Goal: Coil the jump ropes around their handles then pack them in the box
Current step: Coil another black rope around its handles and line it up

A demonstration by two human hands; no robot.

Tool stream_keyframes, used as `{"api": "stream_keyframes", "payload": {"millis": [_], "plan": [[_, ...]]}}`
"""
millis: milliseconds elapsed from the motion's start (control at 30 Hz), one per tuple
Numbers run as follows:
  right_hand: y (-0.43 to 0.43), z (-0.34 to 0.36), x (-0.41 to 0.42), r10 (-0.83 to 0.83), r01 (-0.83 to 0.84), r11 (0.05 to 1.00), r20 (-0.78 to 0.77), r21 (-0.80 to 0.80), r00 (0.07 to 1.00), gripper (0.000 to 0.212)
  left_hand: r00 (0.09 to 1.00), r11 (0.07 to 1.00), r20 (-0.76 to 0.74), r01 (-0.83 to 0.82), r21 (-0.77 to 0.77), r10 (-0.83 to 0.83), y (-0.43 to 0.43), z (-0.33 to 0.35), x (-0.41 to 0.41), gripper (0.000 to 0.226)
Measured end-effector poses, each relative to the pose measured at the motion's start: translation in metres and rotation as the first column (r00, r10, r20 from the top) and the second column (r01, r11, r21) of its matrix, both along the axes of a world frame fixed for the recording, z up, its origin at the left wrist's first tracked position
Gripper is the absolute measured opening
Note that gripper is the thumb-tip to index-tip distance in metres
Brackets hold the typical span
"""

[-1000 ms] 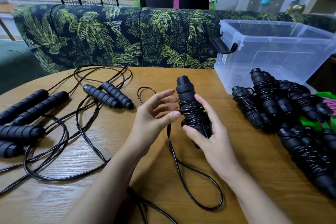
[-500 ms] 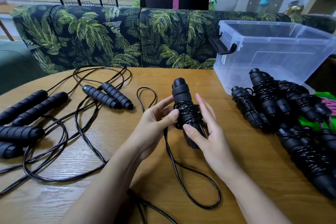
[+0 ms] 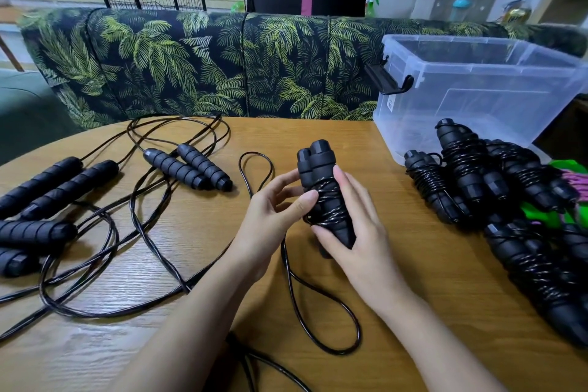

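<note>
Over the middle of the wooden table (image 3: 413, 280) I hold a pair of black jump-rope handles (image 3: 318, 165) upright, with black cord wound round their middle. My right hand (image 3: 359, 232) grips the handles from the right and below. My left hand (image 3: 273, 207) holds them from the left, its thumb pressing on the wound cord. The loose rest of the cord (image 3: 321, 312) trails down in a loop on the table. A clear plastic box (image 3: 477, 95) stands open at the back right.
A pile of coiled black ropes (image 3: 496, 188) lies on the right beside the box, with green and pink ropes behind it. Uncoiled ropes with black foam handles (image 3: 187, 169) sprawl across the left half. A palm-print sofa back and a seated person are beyond the table.
My left hand has closed in from spread fingers onto the handles. The handle pair has tilted and moved slightly left and down. The loose loop has shifted a little.
</note>
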State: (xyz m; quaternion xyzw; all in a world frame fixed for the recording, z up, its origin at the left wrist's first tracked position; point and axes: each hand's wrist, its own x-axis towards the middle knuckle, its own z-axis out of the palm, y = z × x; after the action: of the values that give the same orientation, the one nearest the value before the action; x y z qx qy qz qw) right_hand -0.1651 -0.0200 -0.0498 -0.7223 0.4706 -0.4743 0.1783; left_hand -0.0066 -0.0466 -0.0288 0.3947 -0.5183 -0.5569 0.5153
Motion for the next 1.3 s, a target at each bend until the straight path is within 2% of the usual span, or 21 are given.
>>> {"api": "stream_keyframes", "payload": {"millis": [100,200,367,533,667,733,800,900,967,1067,1167,1300], "plan": [[0.002,0.000,0.003,-0.121,0.117,0.993,-0.167,-0.034,0.979,0.100,1.000,1.000,0.026,-0.012,-0.015,0.012,0.002,0.000,-0.003,0.053],[0.004,0.002,0.006,-0.208,0.191,0.976,-0.186,-0.103,0.960,0.095,1.000,1.000,0.023,-0.018,-0.020,0.018,0.004,0.002,-0.004,0.051],[0.003,0.005,0.003,-0.133,0.133,0.991,-0.050,-0.001,0.990,0.089,0.996,0.997,0.071,-0.051,-0.049,0.054,0.003,0.003,-0.003,0.036],[0.005,0.001,0.005,-0.143,0.135,0.989,-0.197,-0.056,0.970,0.082,0.995,0.995,0.045,-0.083,-0.061,0.086,0.004,0.003,-0.003,0.043],[0.002,0.004,0.001,-0.044,0.045,0.998,-0.013,0.049,0.999,0.079,0.996,0.996,0.058,-0.071,-0.055,0.074,0.003,0.006,0.001,0.056],[0.002,0.004,-0.001,-0.019,0.018,0.996,0.011,0.086,1.000,0.078,0.996,0.997,0.053,-0.067,-0.045,0.069,0.002,0.006,0.001,0.056],[0.002,0.002,0.000,-0.037,0.042,0.997,-0.076,0.065,0.996,0.082,0.995,0.995,0.045,-0.086,-0.045,0.088,0.003,0.005,0.000,0.054],[0.004,0.003,0.006,-0.110,0.131,0.989,-0.266,0.063,0.958,0.099,0.991,0.991,0.029,-0.128,-0.042,0.129,0.004,0.003,-0.003,0.050],[0.006,0.004,0.010,-0.161,0.190,0.980,-0.318,0.063,0.934,0.108,0.991,0.992,0.036,-0.125,-0.035,0.126,0.004,0.004,-0.004,0.054],[0.003,0.001,0.008,-0.172,0.183,0.983,-0.208,0.031,0.963,0.101,0.997,0.997,0.050,-0.065,-0.029,0.066,0.003,0.006,-0.001,0.056],[0.000,-0.001,0.002,-0.093,0.097,0.987,-0.035,0.129,0.995,0.101,0.998,0.998,0.054,-0.040,-0.039,0.042,0.003,0.007,0.001,0.053],[0.002,0.000,0.001,-0.147,0.159,0.983,-0.131,0.091,0.980,0.102,0.997,0.997,0.038,-0.072,-0.042,0.074,0.005,0.007,-0.002,0.055]]}}
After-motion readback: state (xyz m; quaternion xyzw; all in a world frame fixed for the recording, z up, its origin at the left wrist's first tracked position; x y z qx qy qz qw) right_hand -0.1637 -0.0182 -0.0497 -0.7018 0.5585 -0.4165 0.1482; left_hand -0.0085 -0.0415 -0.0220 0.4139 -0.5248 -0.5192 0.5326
